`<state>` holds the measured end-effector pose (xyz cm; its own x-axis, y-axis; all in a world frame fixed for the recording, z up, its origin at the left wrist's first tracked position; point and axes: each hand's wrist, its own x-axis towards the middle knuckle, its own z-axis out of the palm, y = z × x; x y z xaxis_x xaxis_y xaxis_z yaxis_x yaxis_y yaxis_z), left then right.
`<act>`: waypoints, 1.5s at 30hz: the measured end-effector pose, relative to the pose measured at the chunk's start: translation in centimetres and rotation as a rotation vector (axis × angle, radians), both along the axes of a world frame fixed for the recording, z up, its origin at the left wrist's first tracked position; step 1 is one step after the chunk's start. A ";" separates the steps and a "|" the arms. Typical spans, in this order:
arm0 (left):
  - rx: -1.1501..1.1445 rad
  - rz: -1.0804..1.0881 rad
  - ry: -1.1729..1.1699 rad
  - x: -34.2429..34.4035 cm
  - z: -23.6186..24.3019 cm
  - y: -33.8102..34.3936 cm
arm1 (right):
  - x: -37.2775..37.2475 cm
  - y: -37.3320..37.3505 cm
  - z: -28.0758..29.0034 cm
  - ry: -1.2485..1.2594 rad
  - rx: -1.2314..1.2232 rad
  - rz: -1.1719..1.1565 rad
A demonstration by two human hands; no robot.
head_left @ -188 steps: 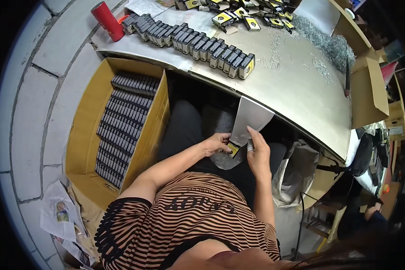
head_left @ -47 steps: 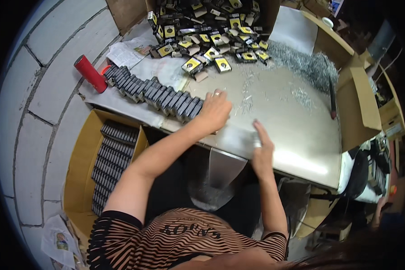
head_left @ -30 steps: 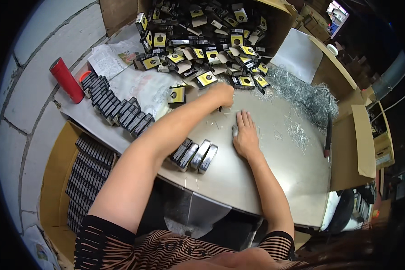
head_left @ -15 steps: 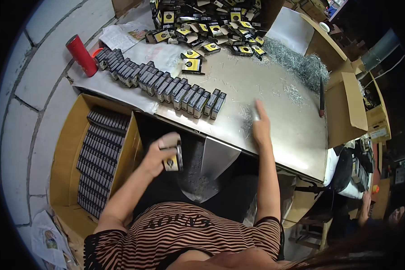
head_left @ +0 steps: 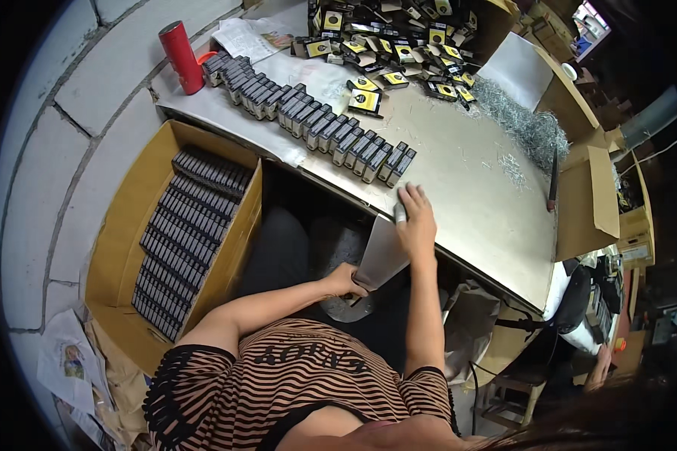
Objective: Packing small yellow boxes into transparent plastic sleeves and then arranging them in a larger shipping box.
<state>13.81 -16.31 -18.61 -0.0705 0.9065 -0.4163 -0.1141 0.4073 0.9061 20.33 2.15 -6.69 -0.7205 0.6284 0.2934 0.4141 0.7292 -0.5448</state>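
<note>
My left hand [head_left: 344,281] is closed at the lower end of a grey sheet chute [head_left: 384,254] hanging from the table's front edge. A small black and yellow box [head_left: 351,301] is in its grip, mostly hidden by the fingers and the chute. My right hand [head_left: 417,219] lies over the table edge at the chute's top, fingers stretched, with a silvery wrap on one finger. Just beyond its fingertips ends a long row of upright small boxes [head_left: 344,143]. Any pins beneath the right palm are hidden.
Left of my legs stands a carton [head_left: 102,279] packed with rows of small boxes. On the metal tabletop [head_left: 478,207] are a red cylinder [head_left: 180,57], a heap of black and yellow boxes [head_left: 399,52] and a pile of silvery pins [head_left: 530,134]. A person's hand [head_left: 599,367] shows far right.
My left hand has brought the box rightward to the chute's lower end. My right hand has come back toward the table edge, and the small pin patch near it no longer shows.
</note>
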 end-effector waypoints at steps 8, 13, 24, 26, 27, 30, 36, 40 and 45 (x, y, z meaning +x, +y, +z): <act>-0.136 -0.016 -0.410 -1.6 -3.3 -1.4 | 5.1 -8.5 4.3 0.003 0.096 -0.112; -0.149 -0.041 -0.520 -1.5 -1.9 -1.5 | 8.5 -10.7 -0.4 0.202 -0.296 -0.193; -0.005 -0.008 -0.440 -0.7 -1.4 -5.0 | 9.7 -11.1 -0.9 -0.030 -0.431 -0.175; 0.013 -0.010 -0.494 -1.4 0.2 -4.9 | 10.3 -10.7 -0.7 -0.030 -0.448 -0.195; 0.014 0.044 -0.479 -1.4 0.5 -5.0 | 10.5 -10.5 -0.6 -0.038 -0.462 -0.195; 0.088 0.151 -0.434 -1.7 1.5 -4.7 | 10.9 -11.2 -0.1 -0.039 -0.472 -0.205; 0.337 0.341 -0.130 -1.4 8.6 -3.7 | 11.3 -11.7 -1.3 0.143 -0.717 -0.026; 0.709 0.274 0.335 -1.5 11.3 -4.5 | 8.3 -12.0 2.4 0.593 -1.227 0.105; 1.100 0.199 0.871 -2.2 13.5 -2.5 | 5.8 -12.0 3.4 0.943 -1.457 0.397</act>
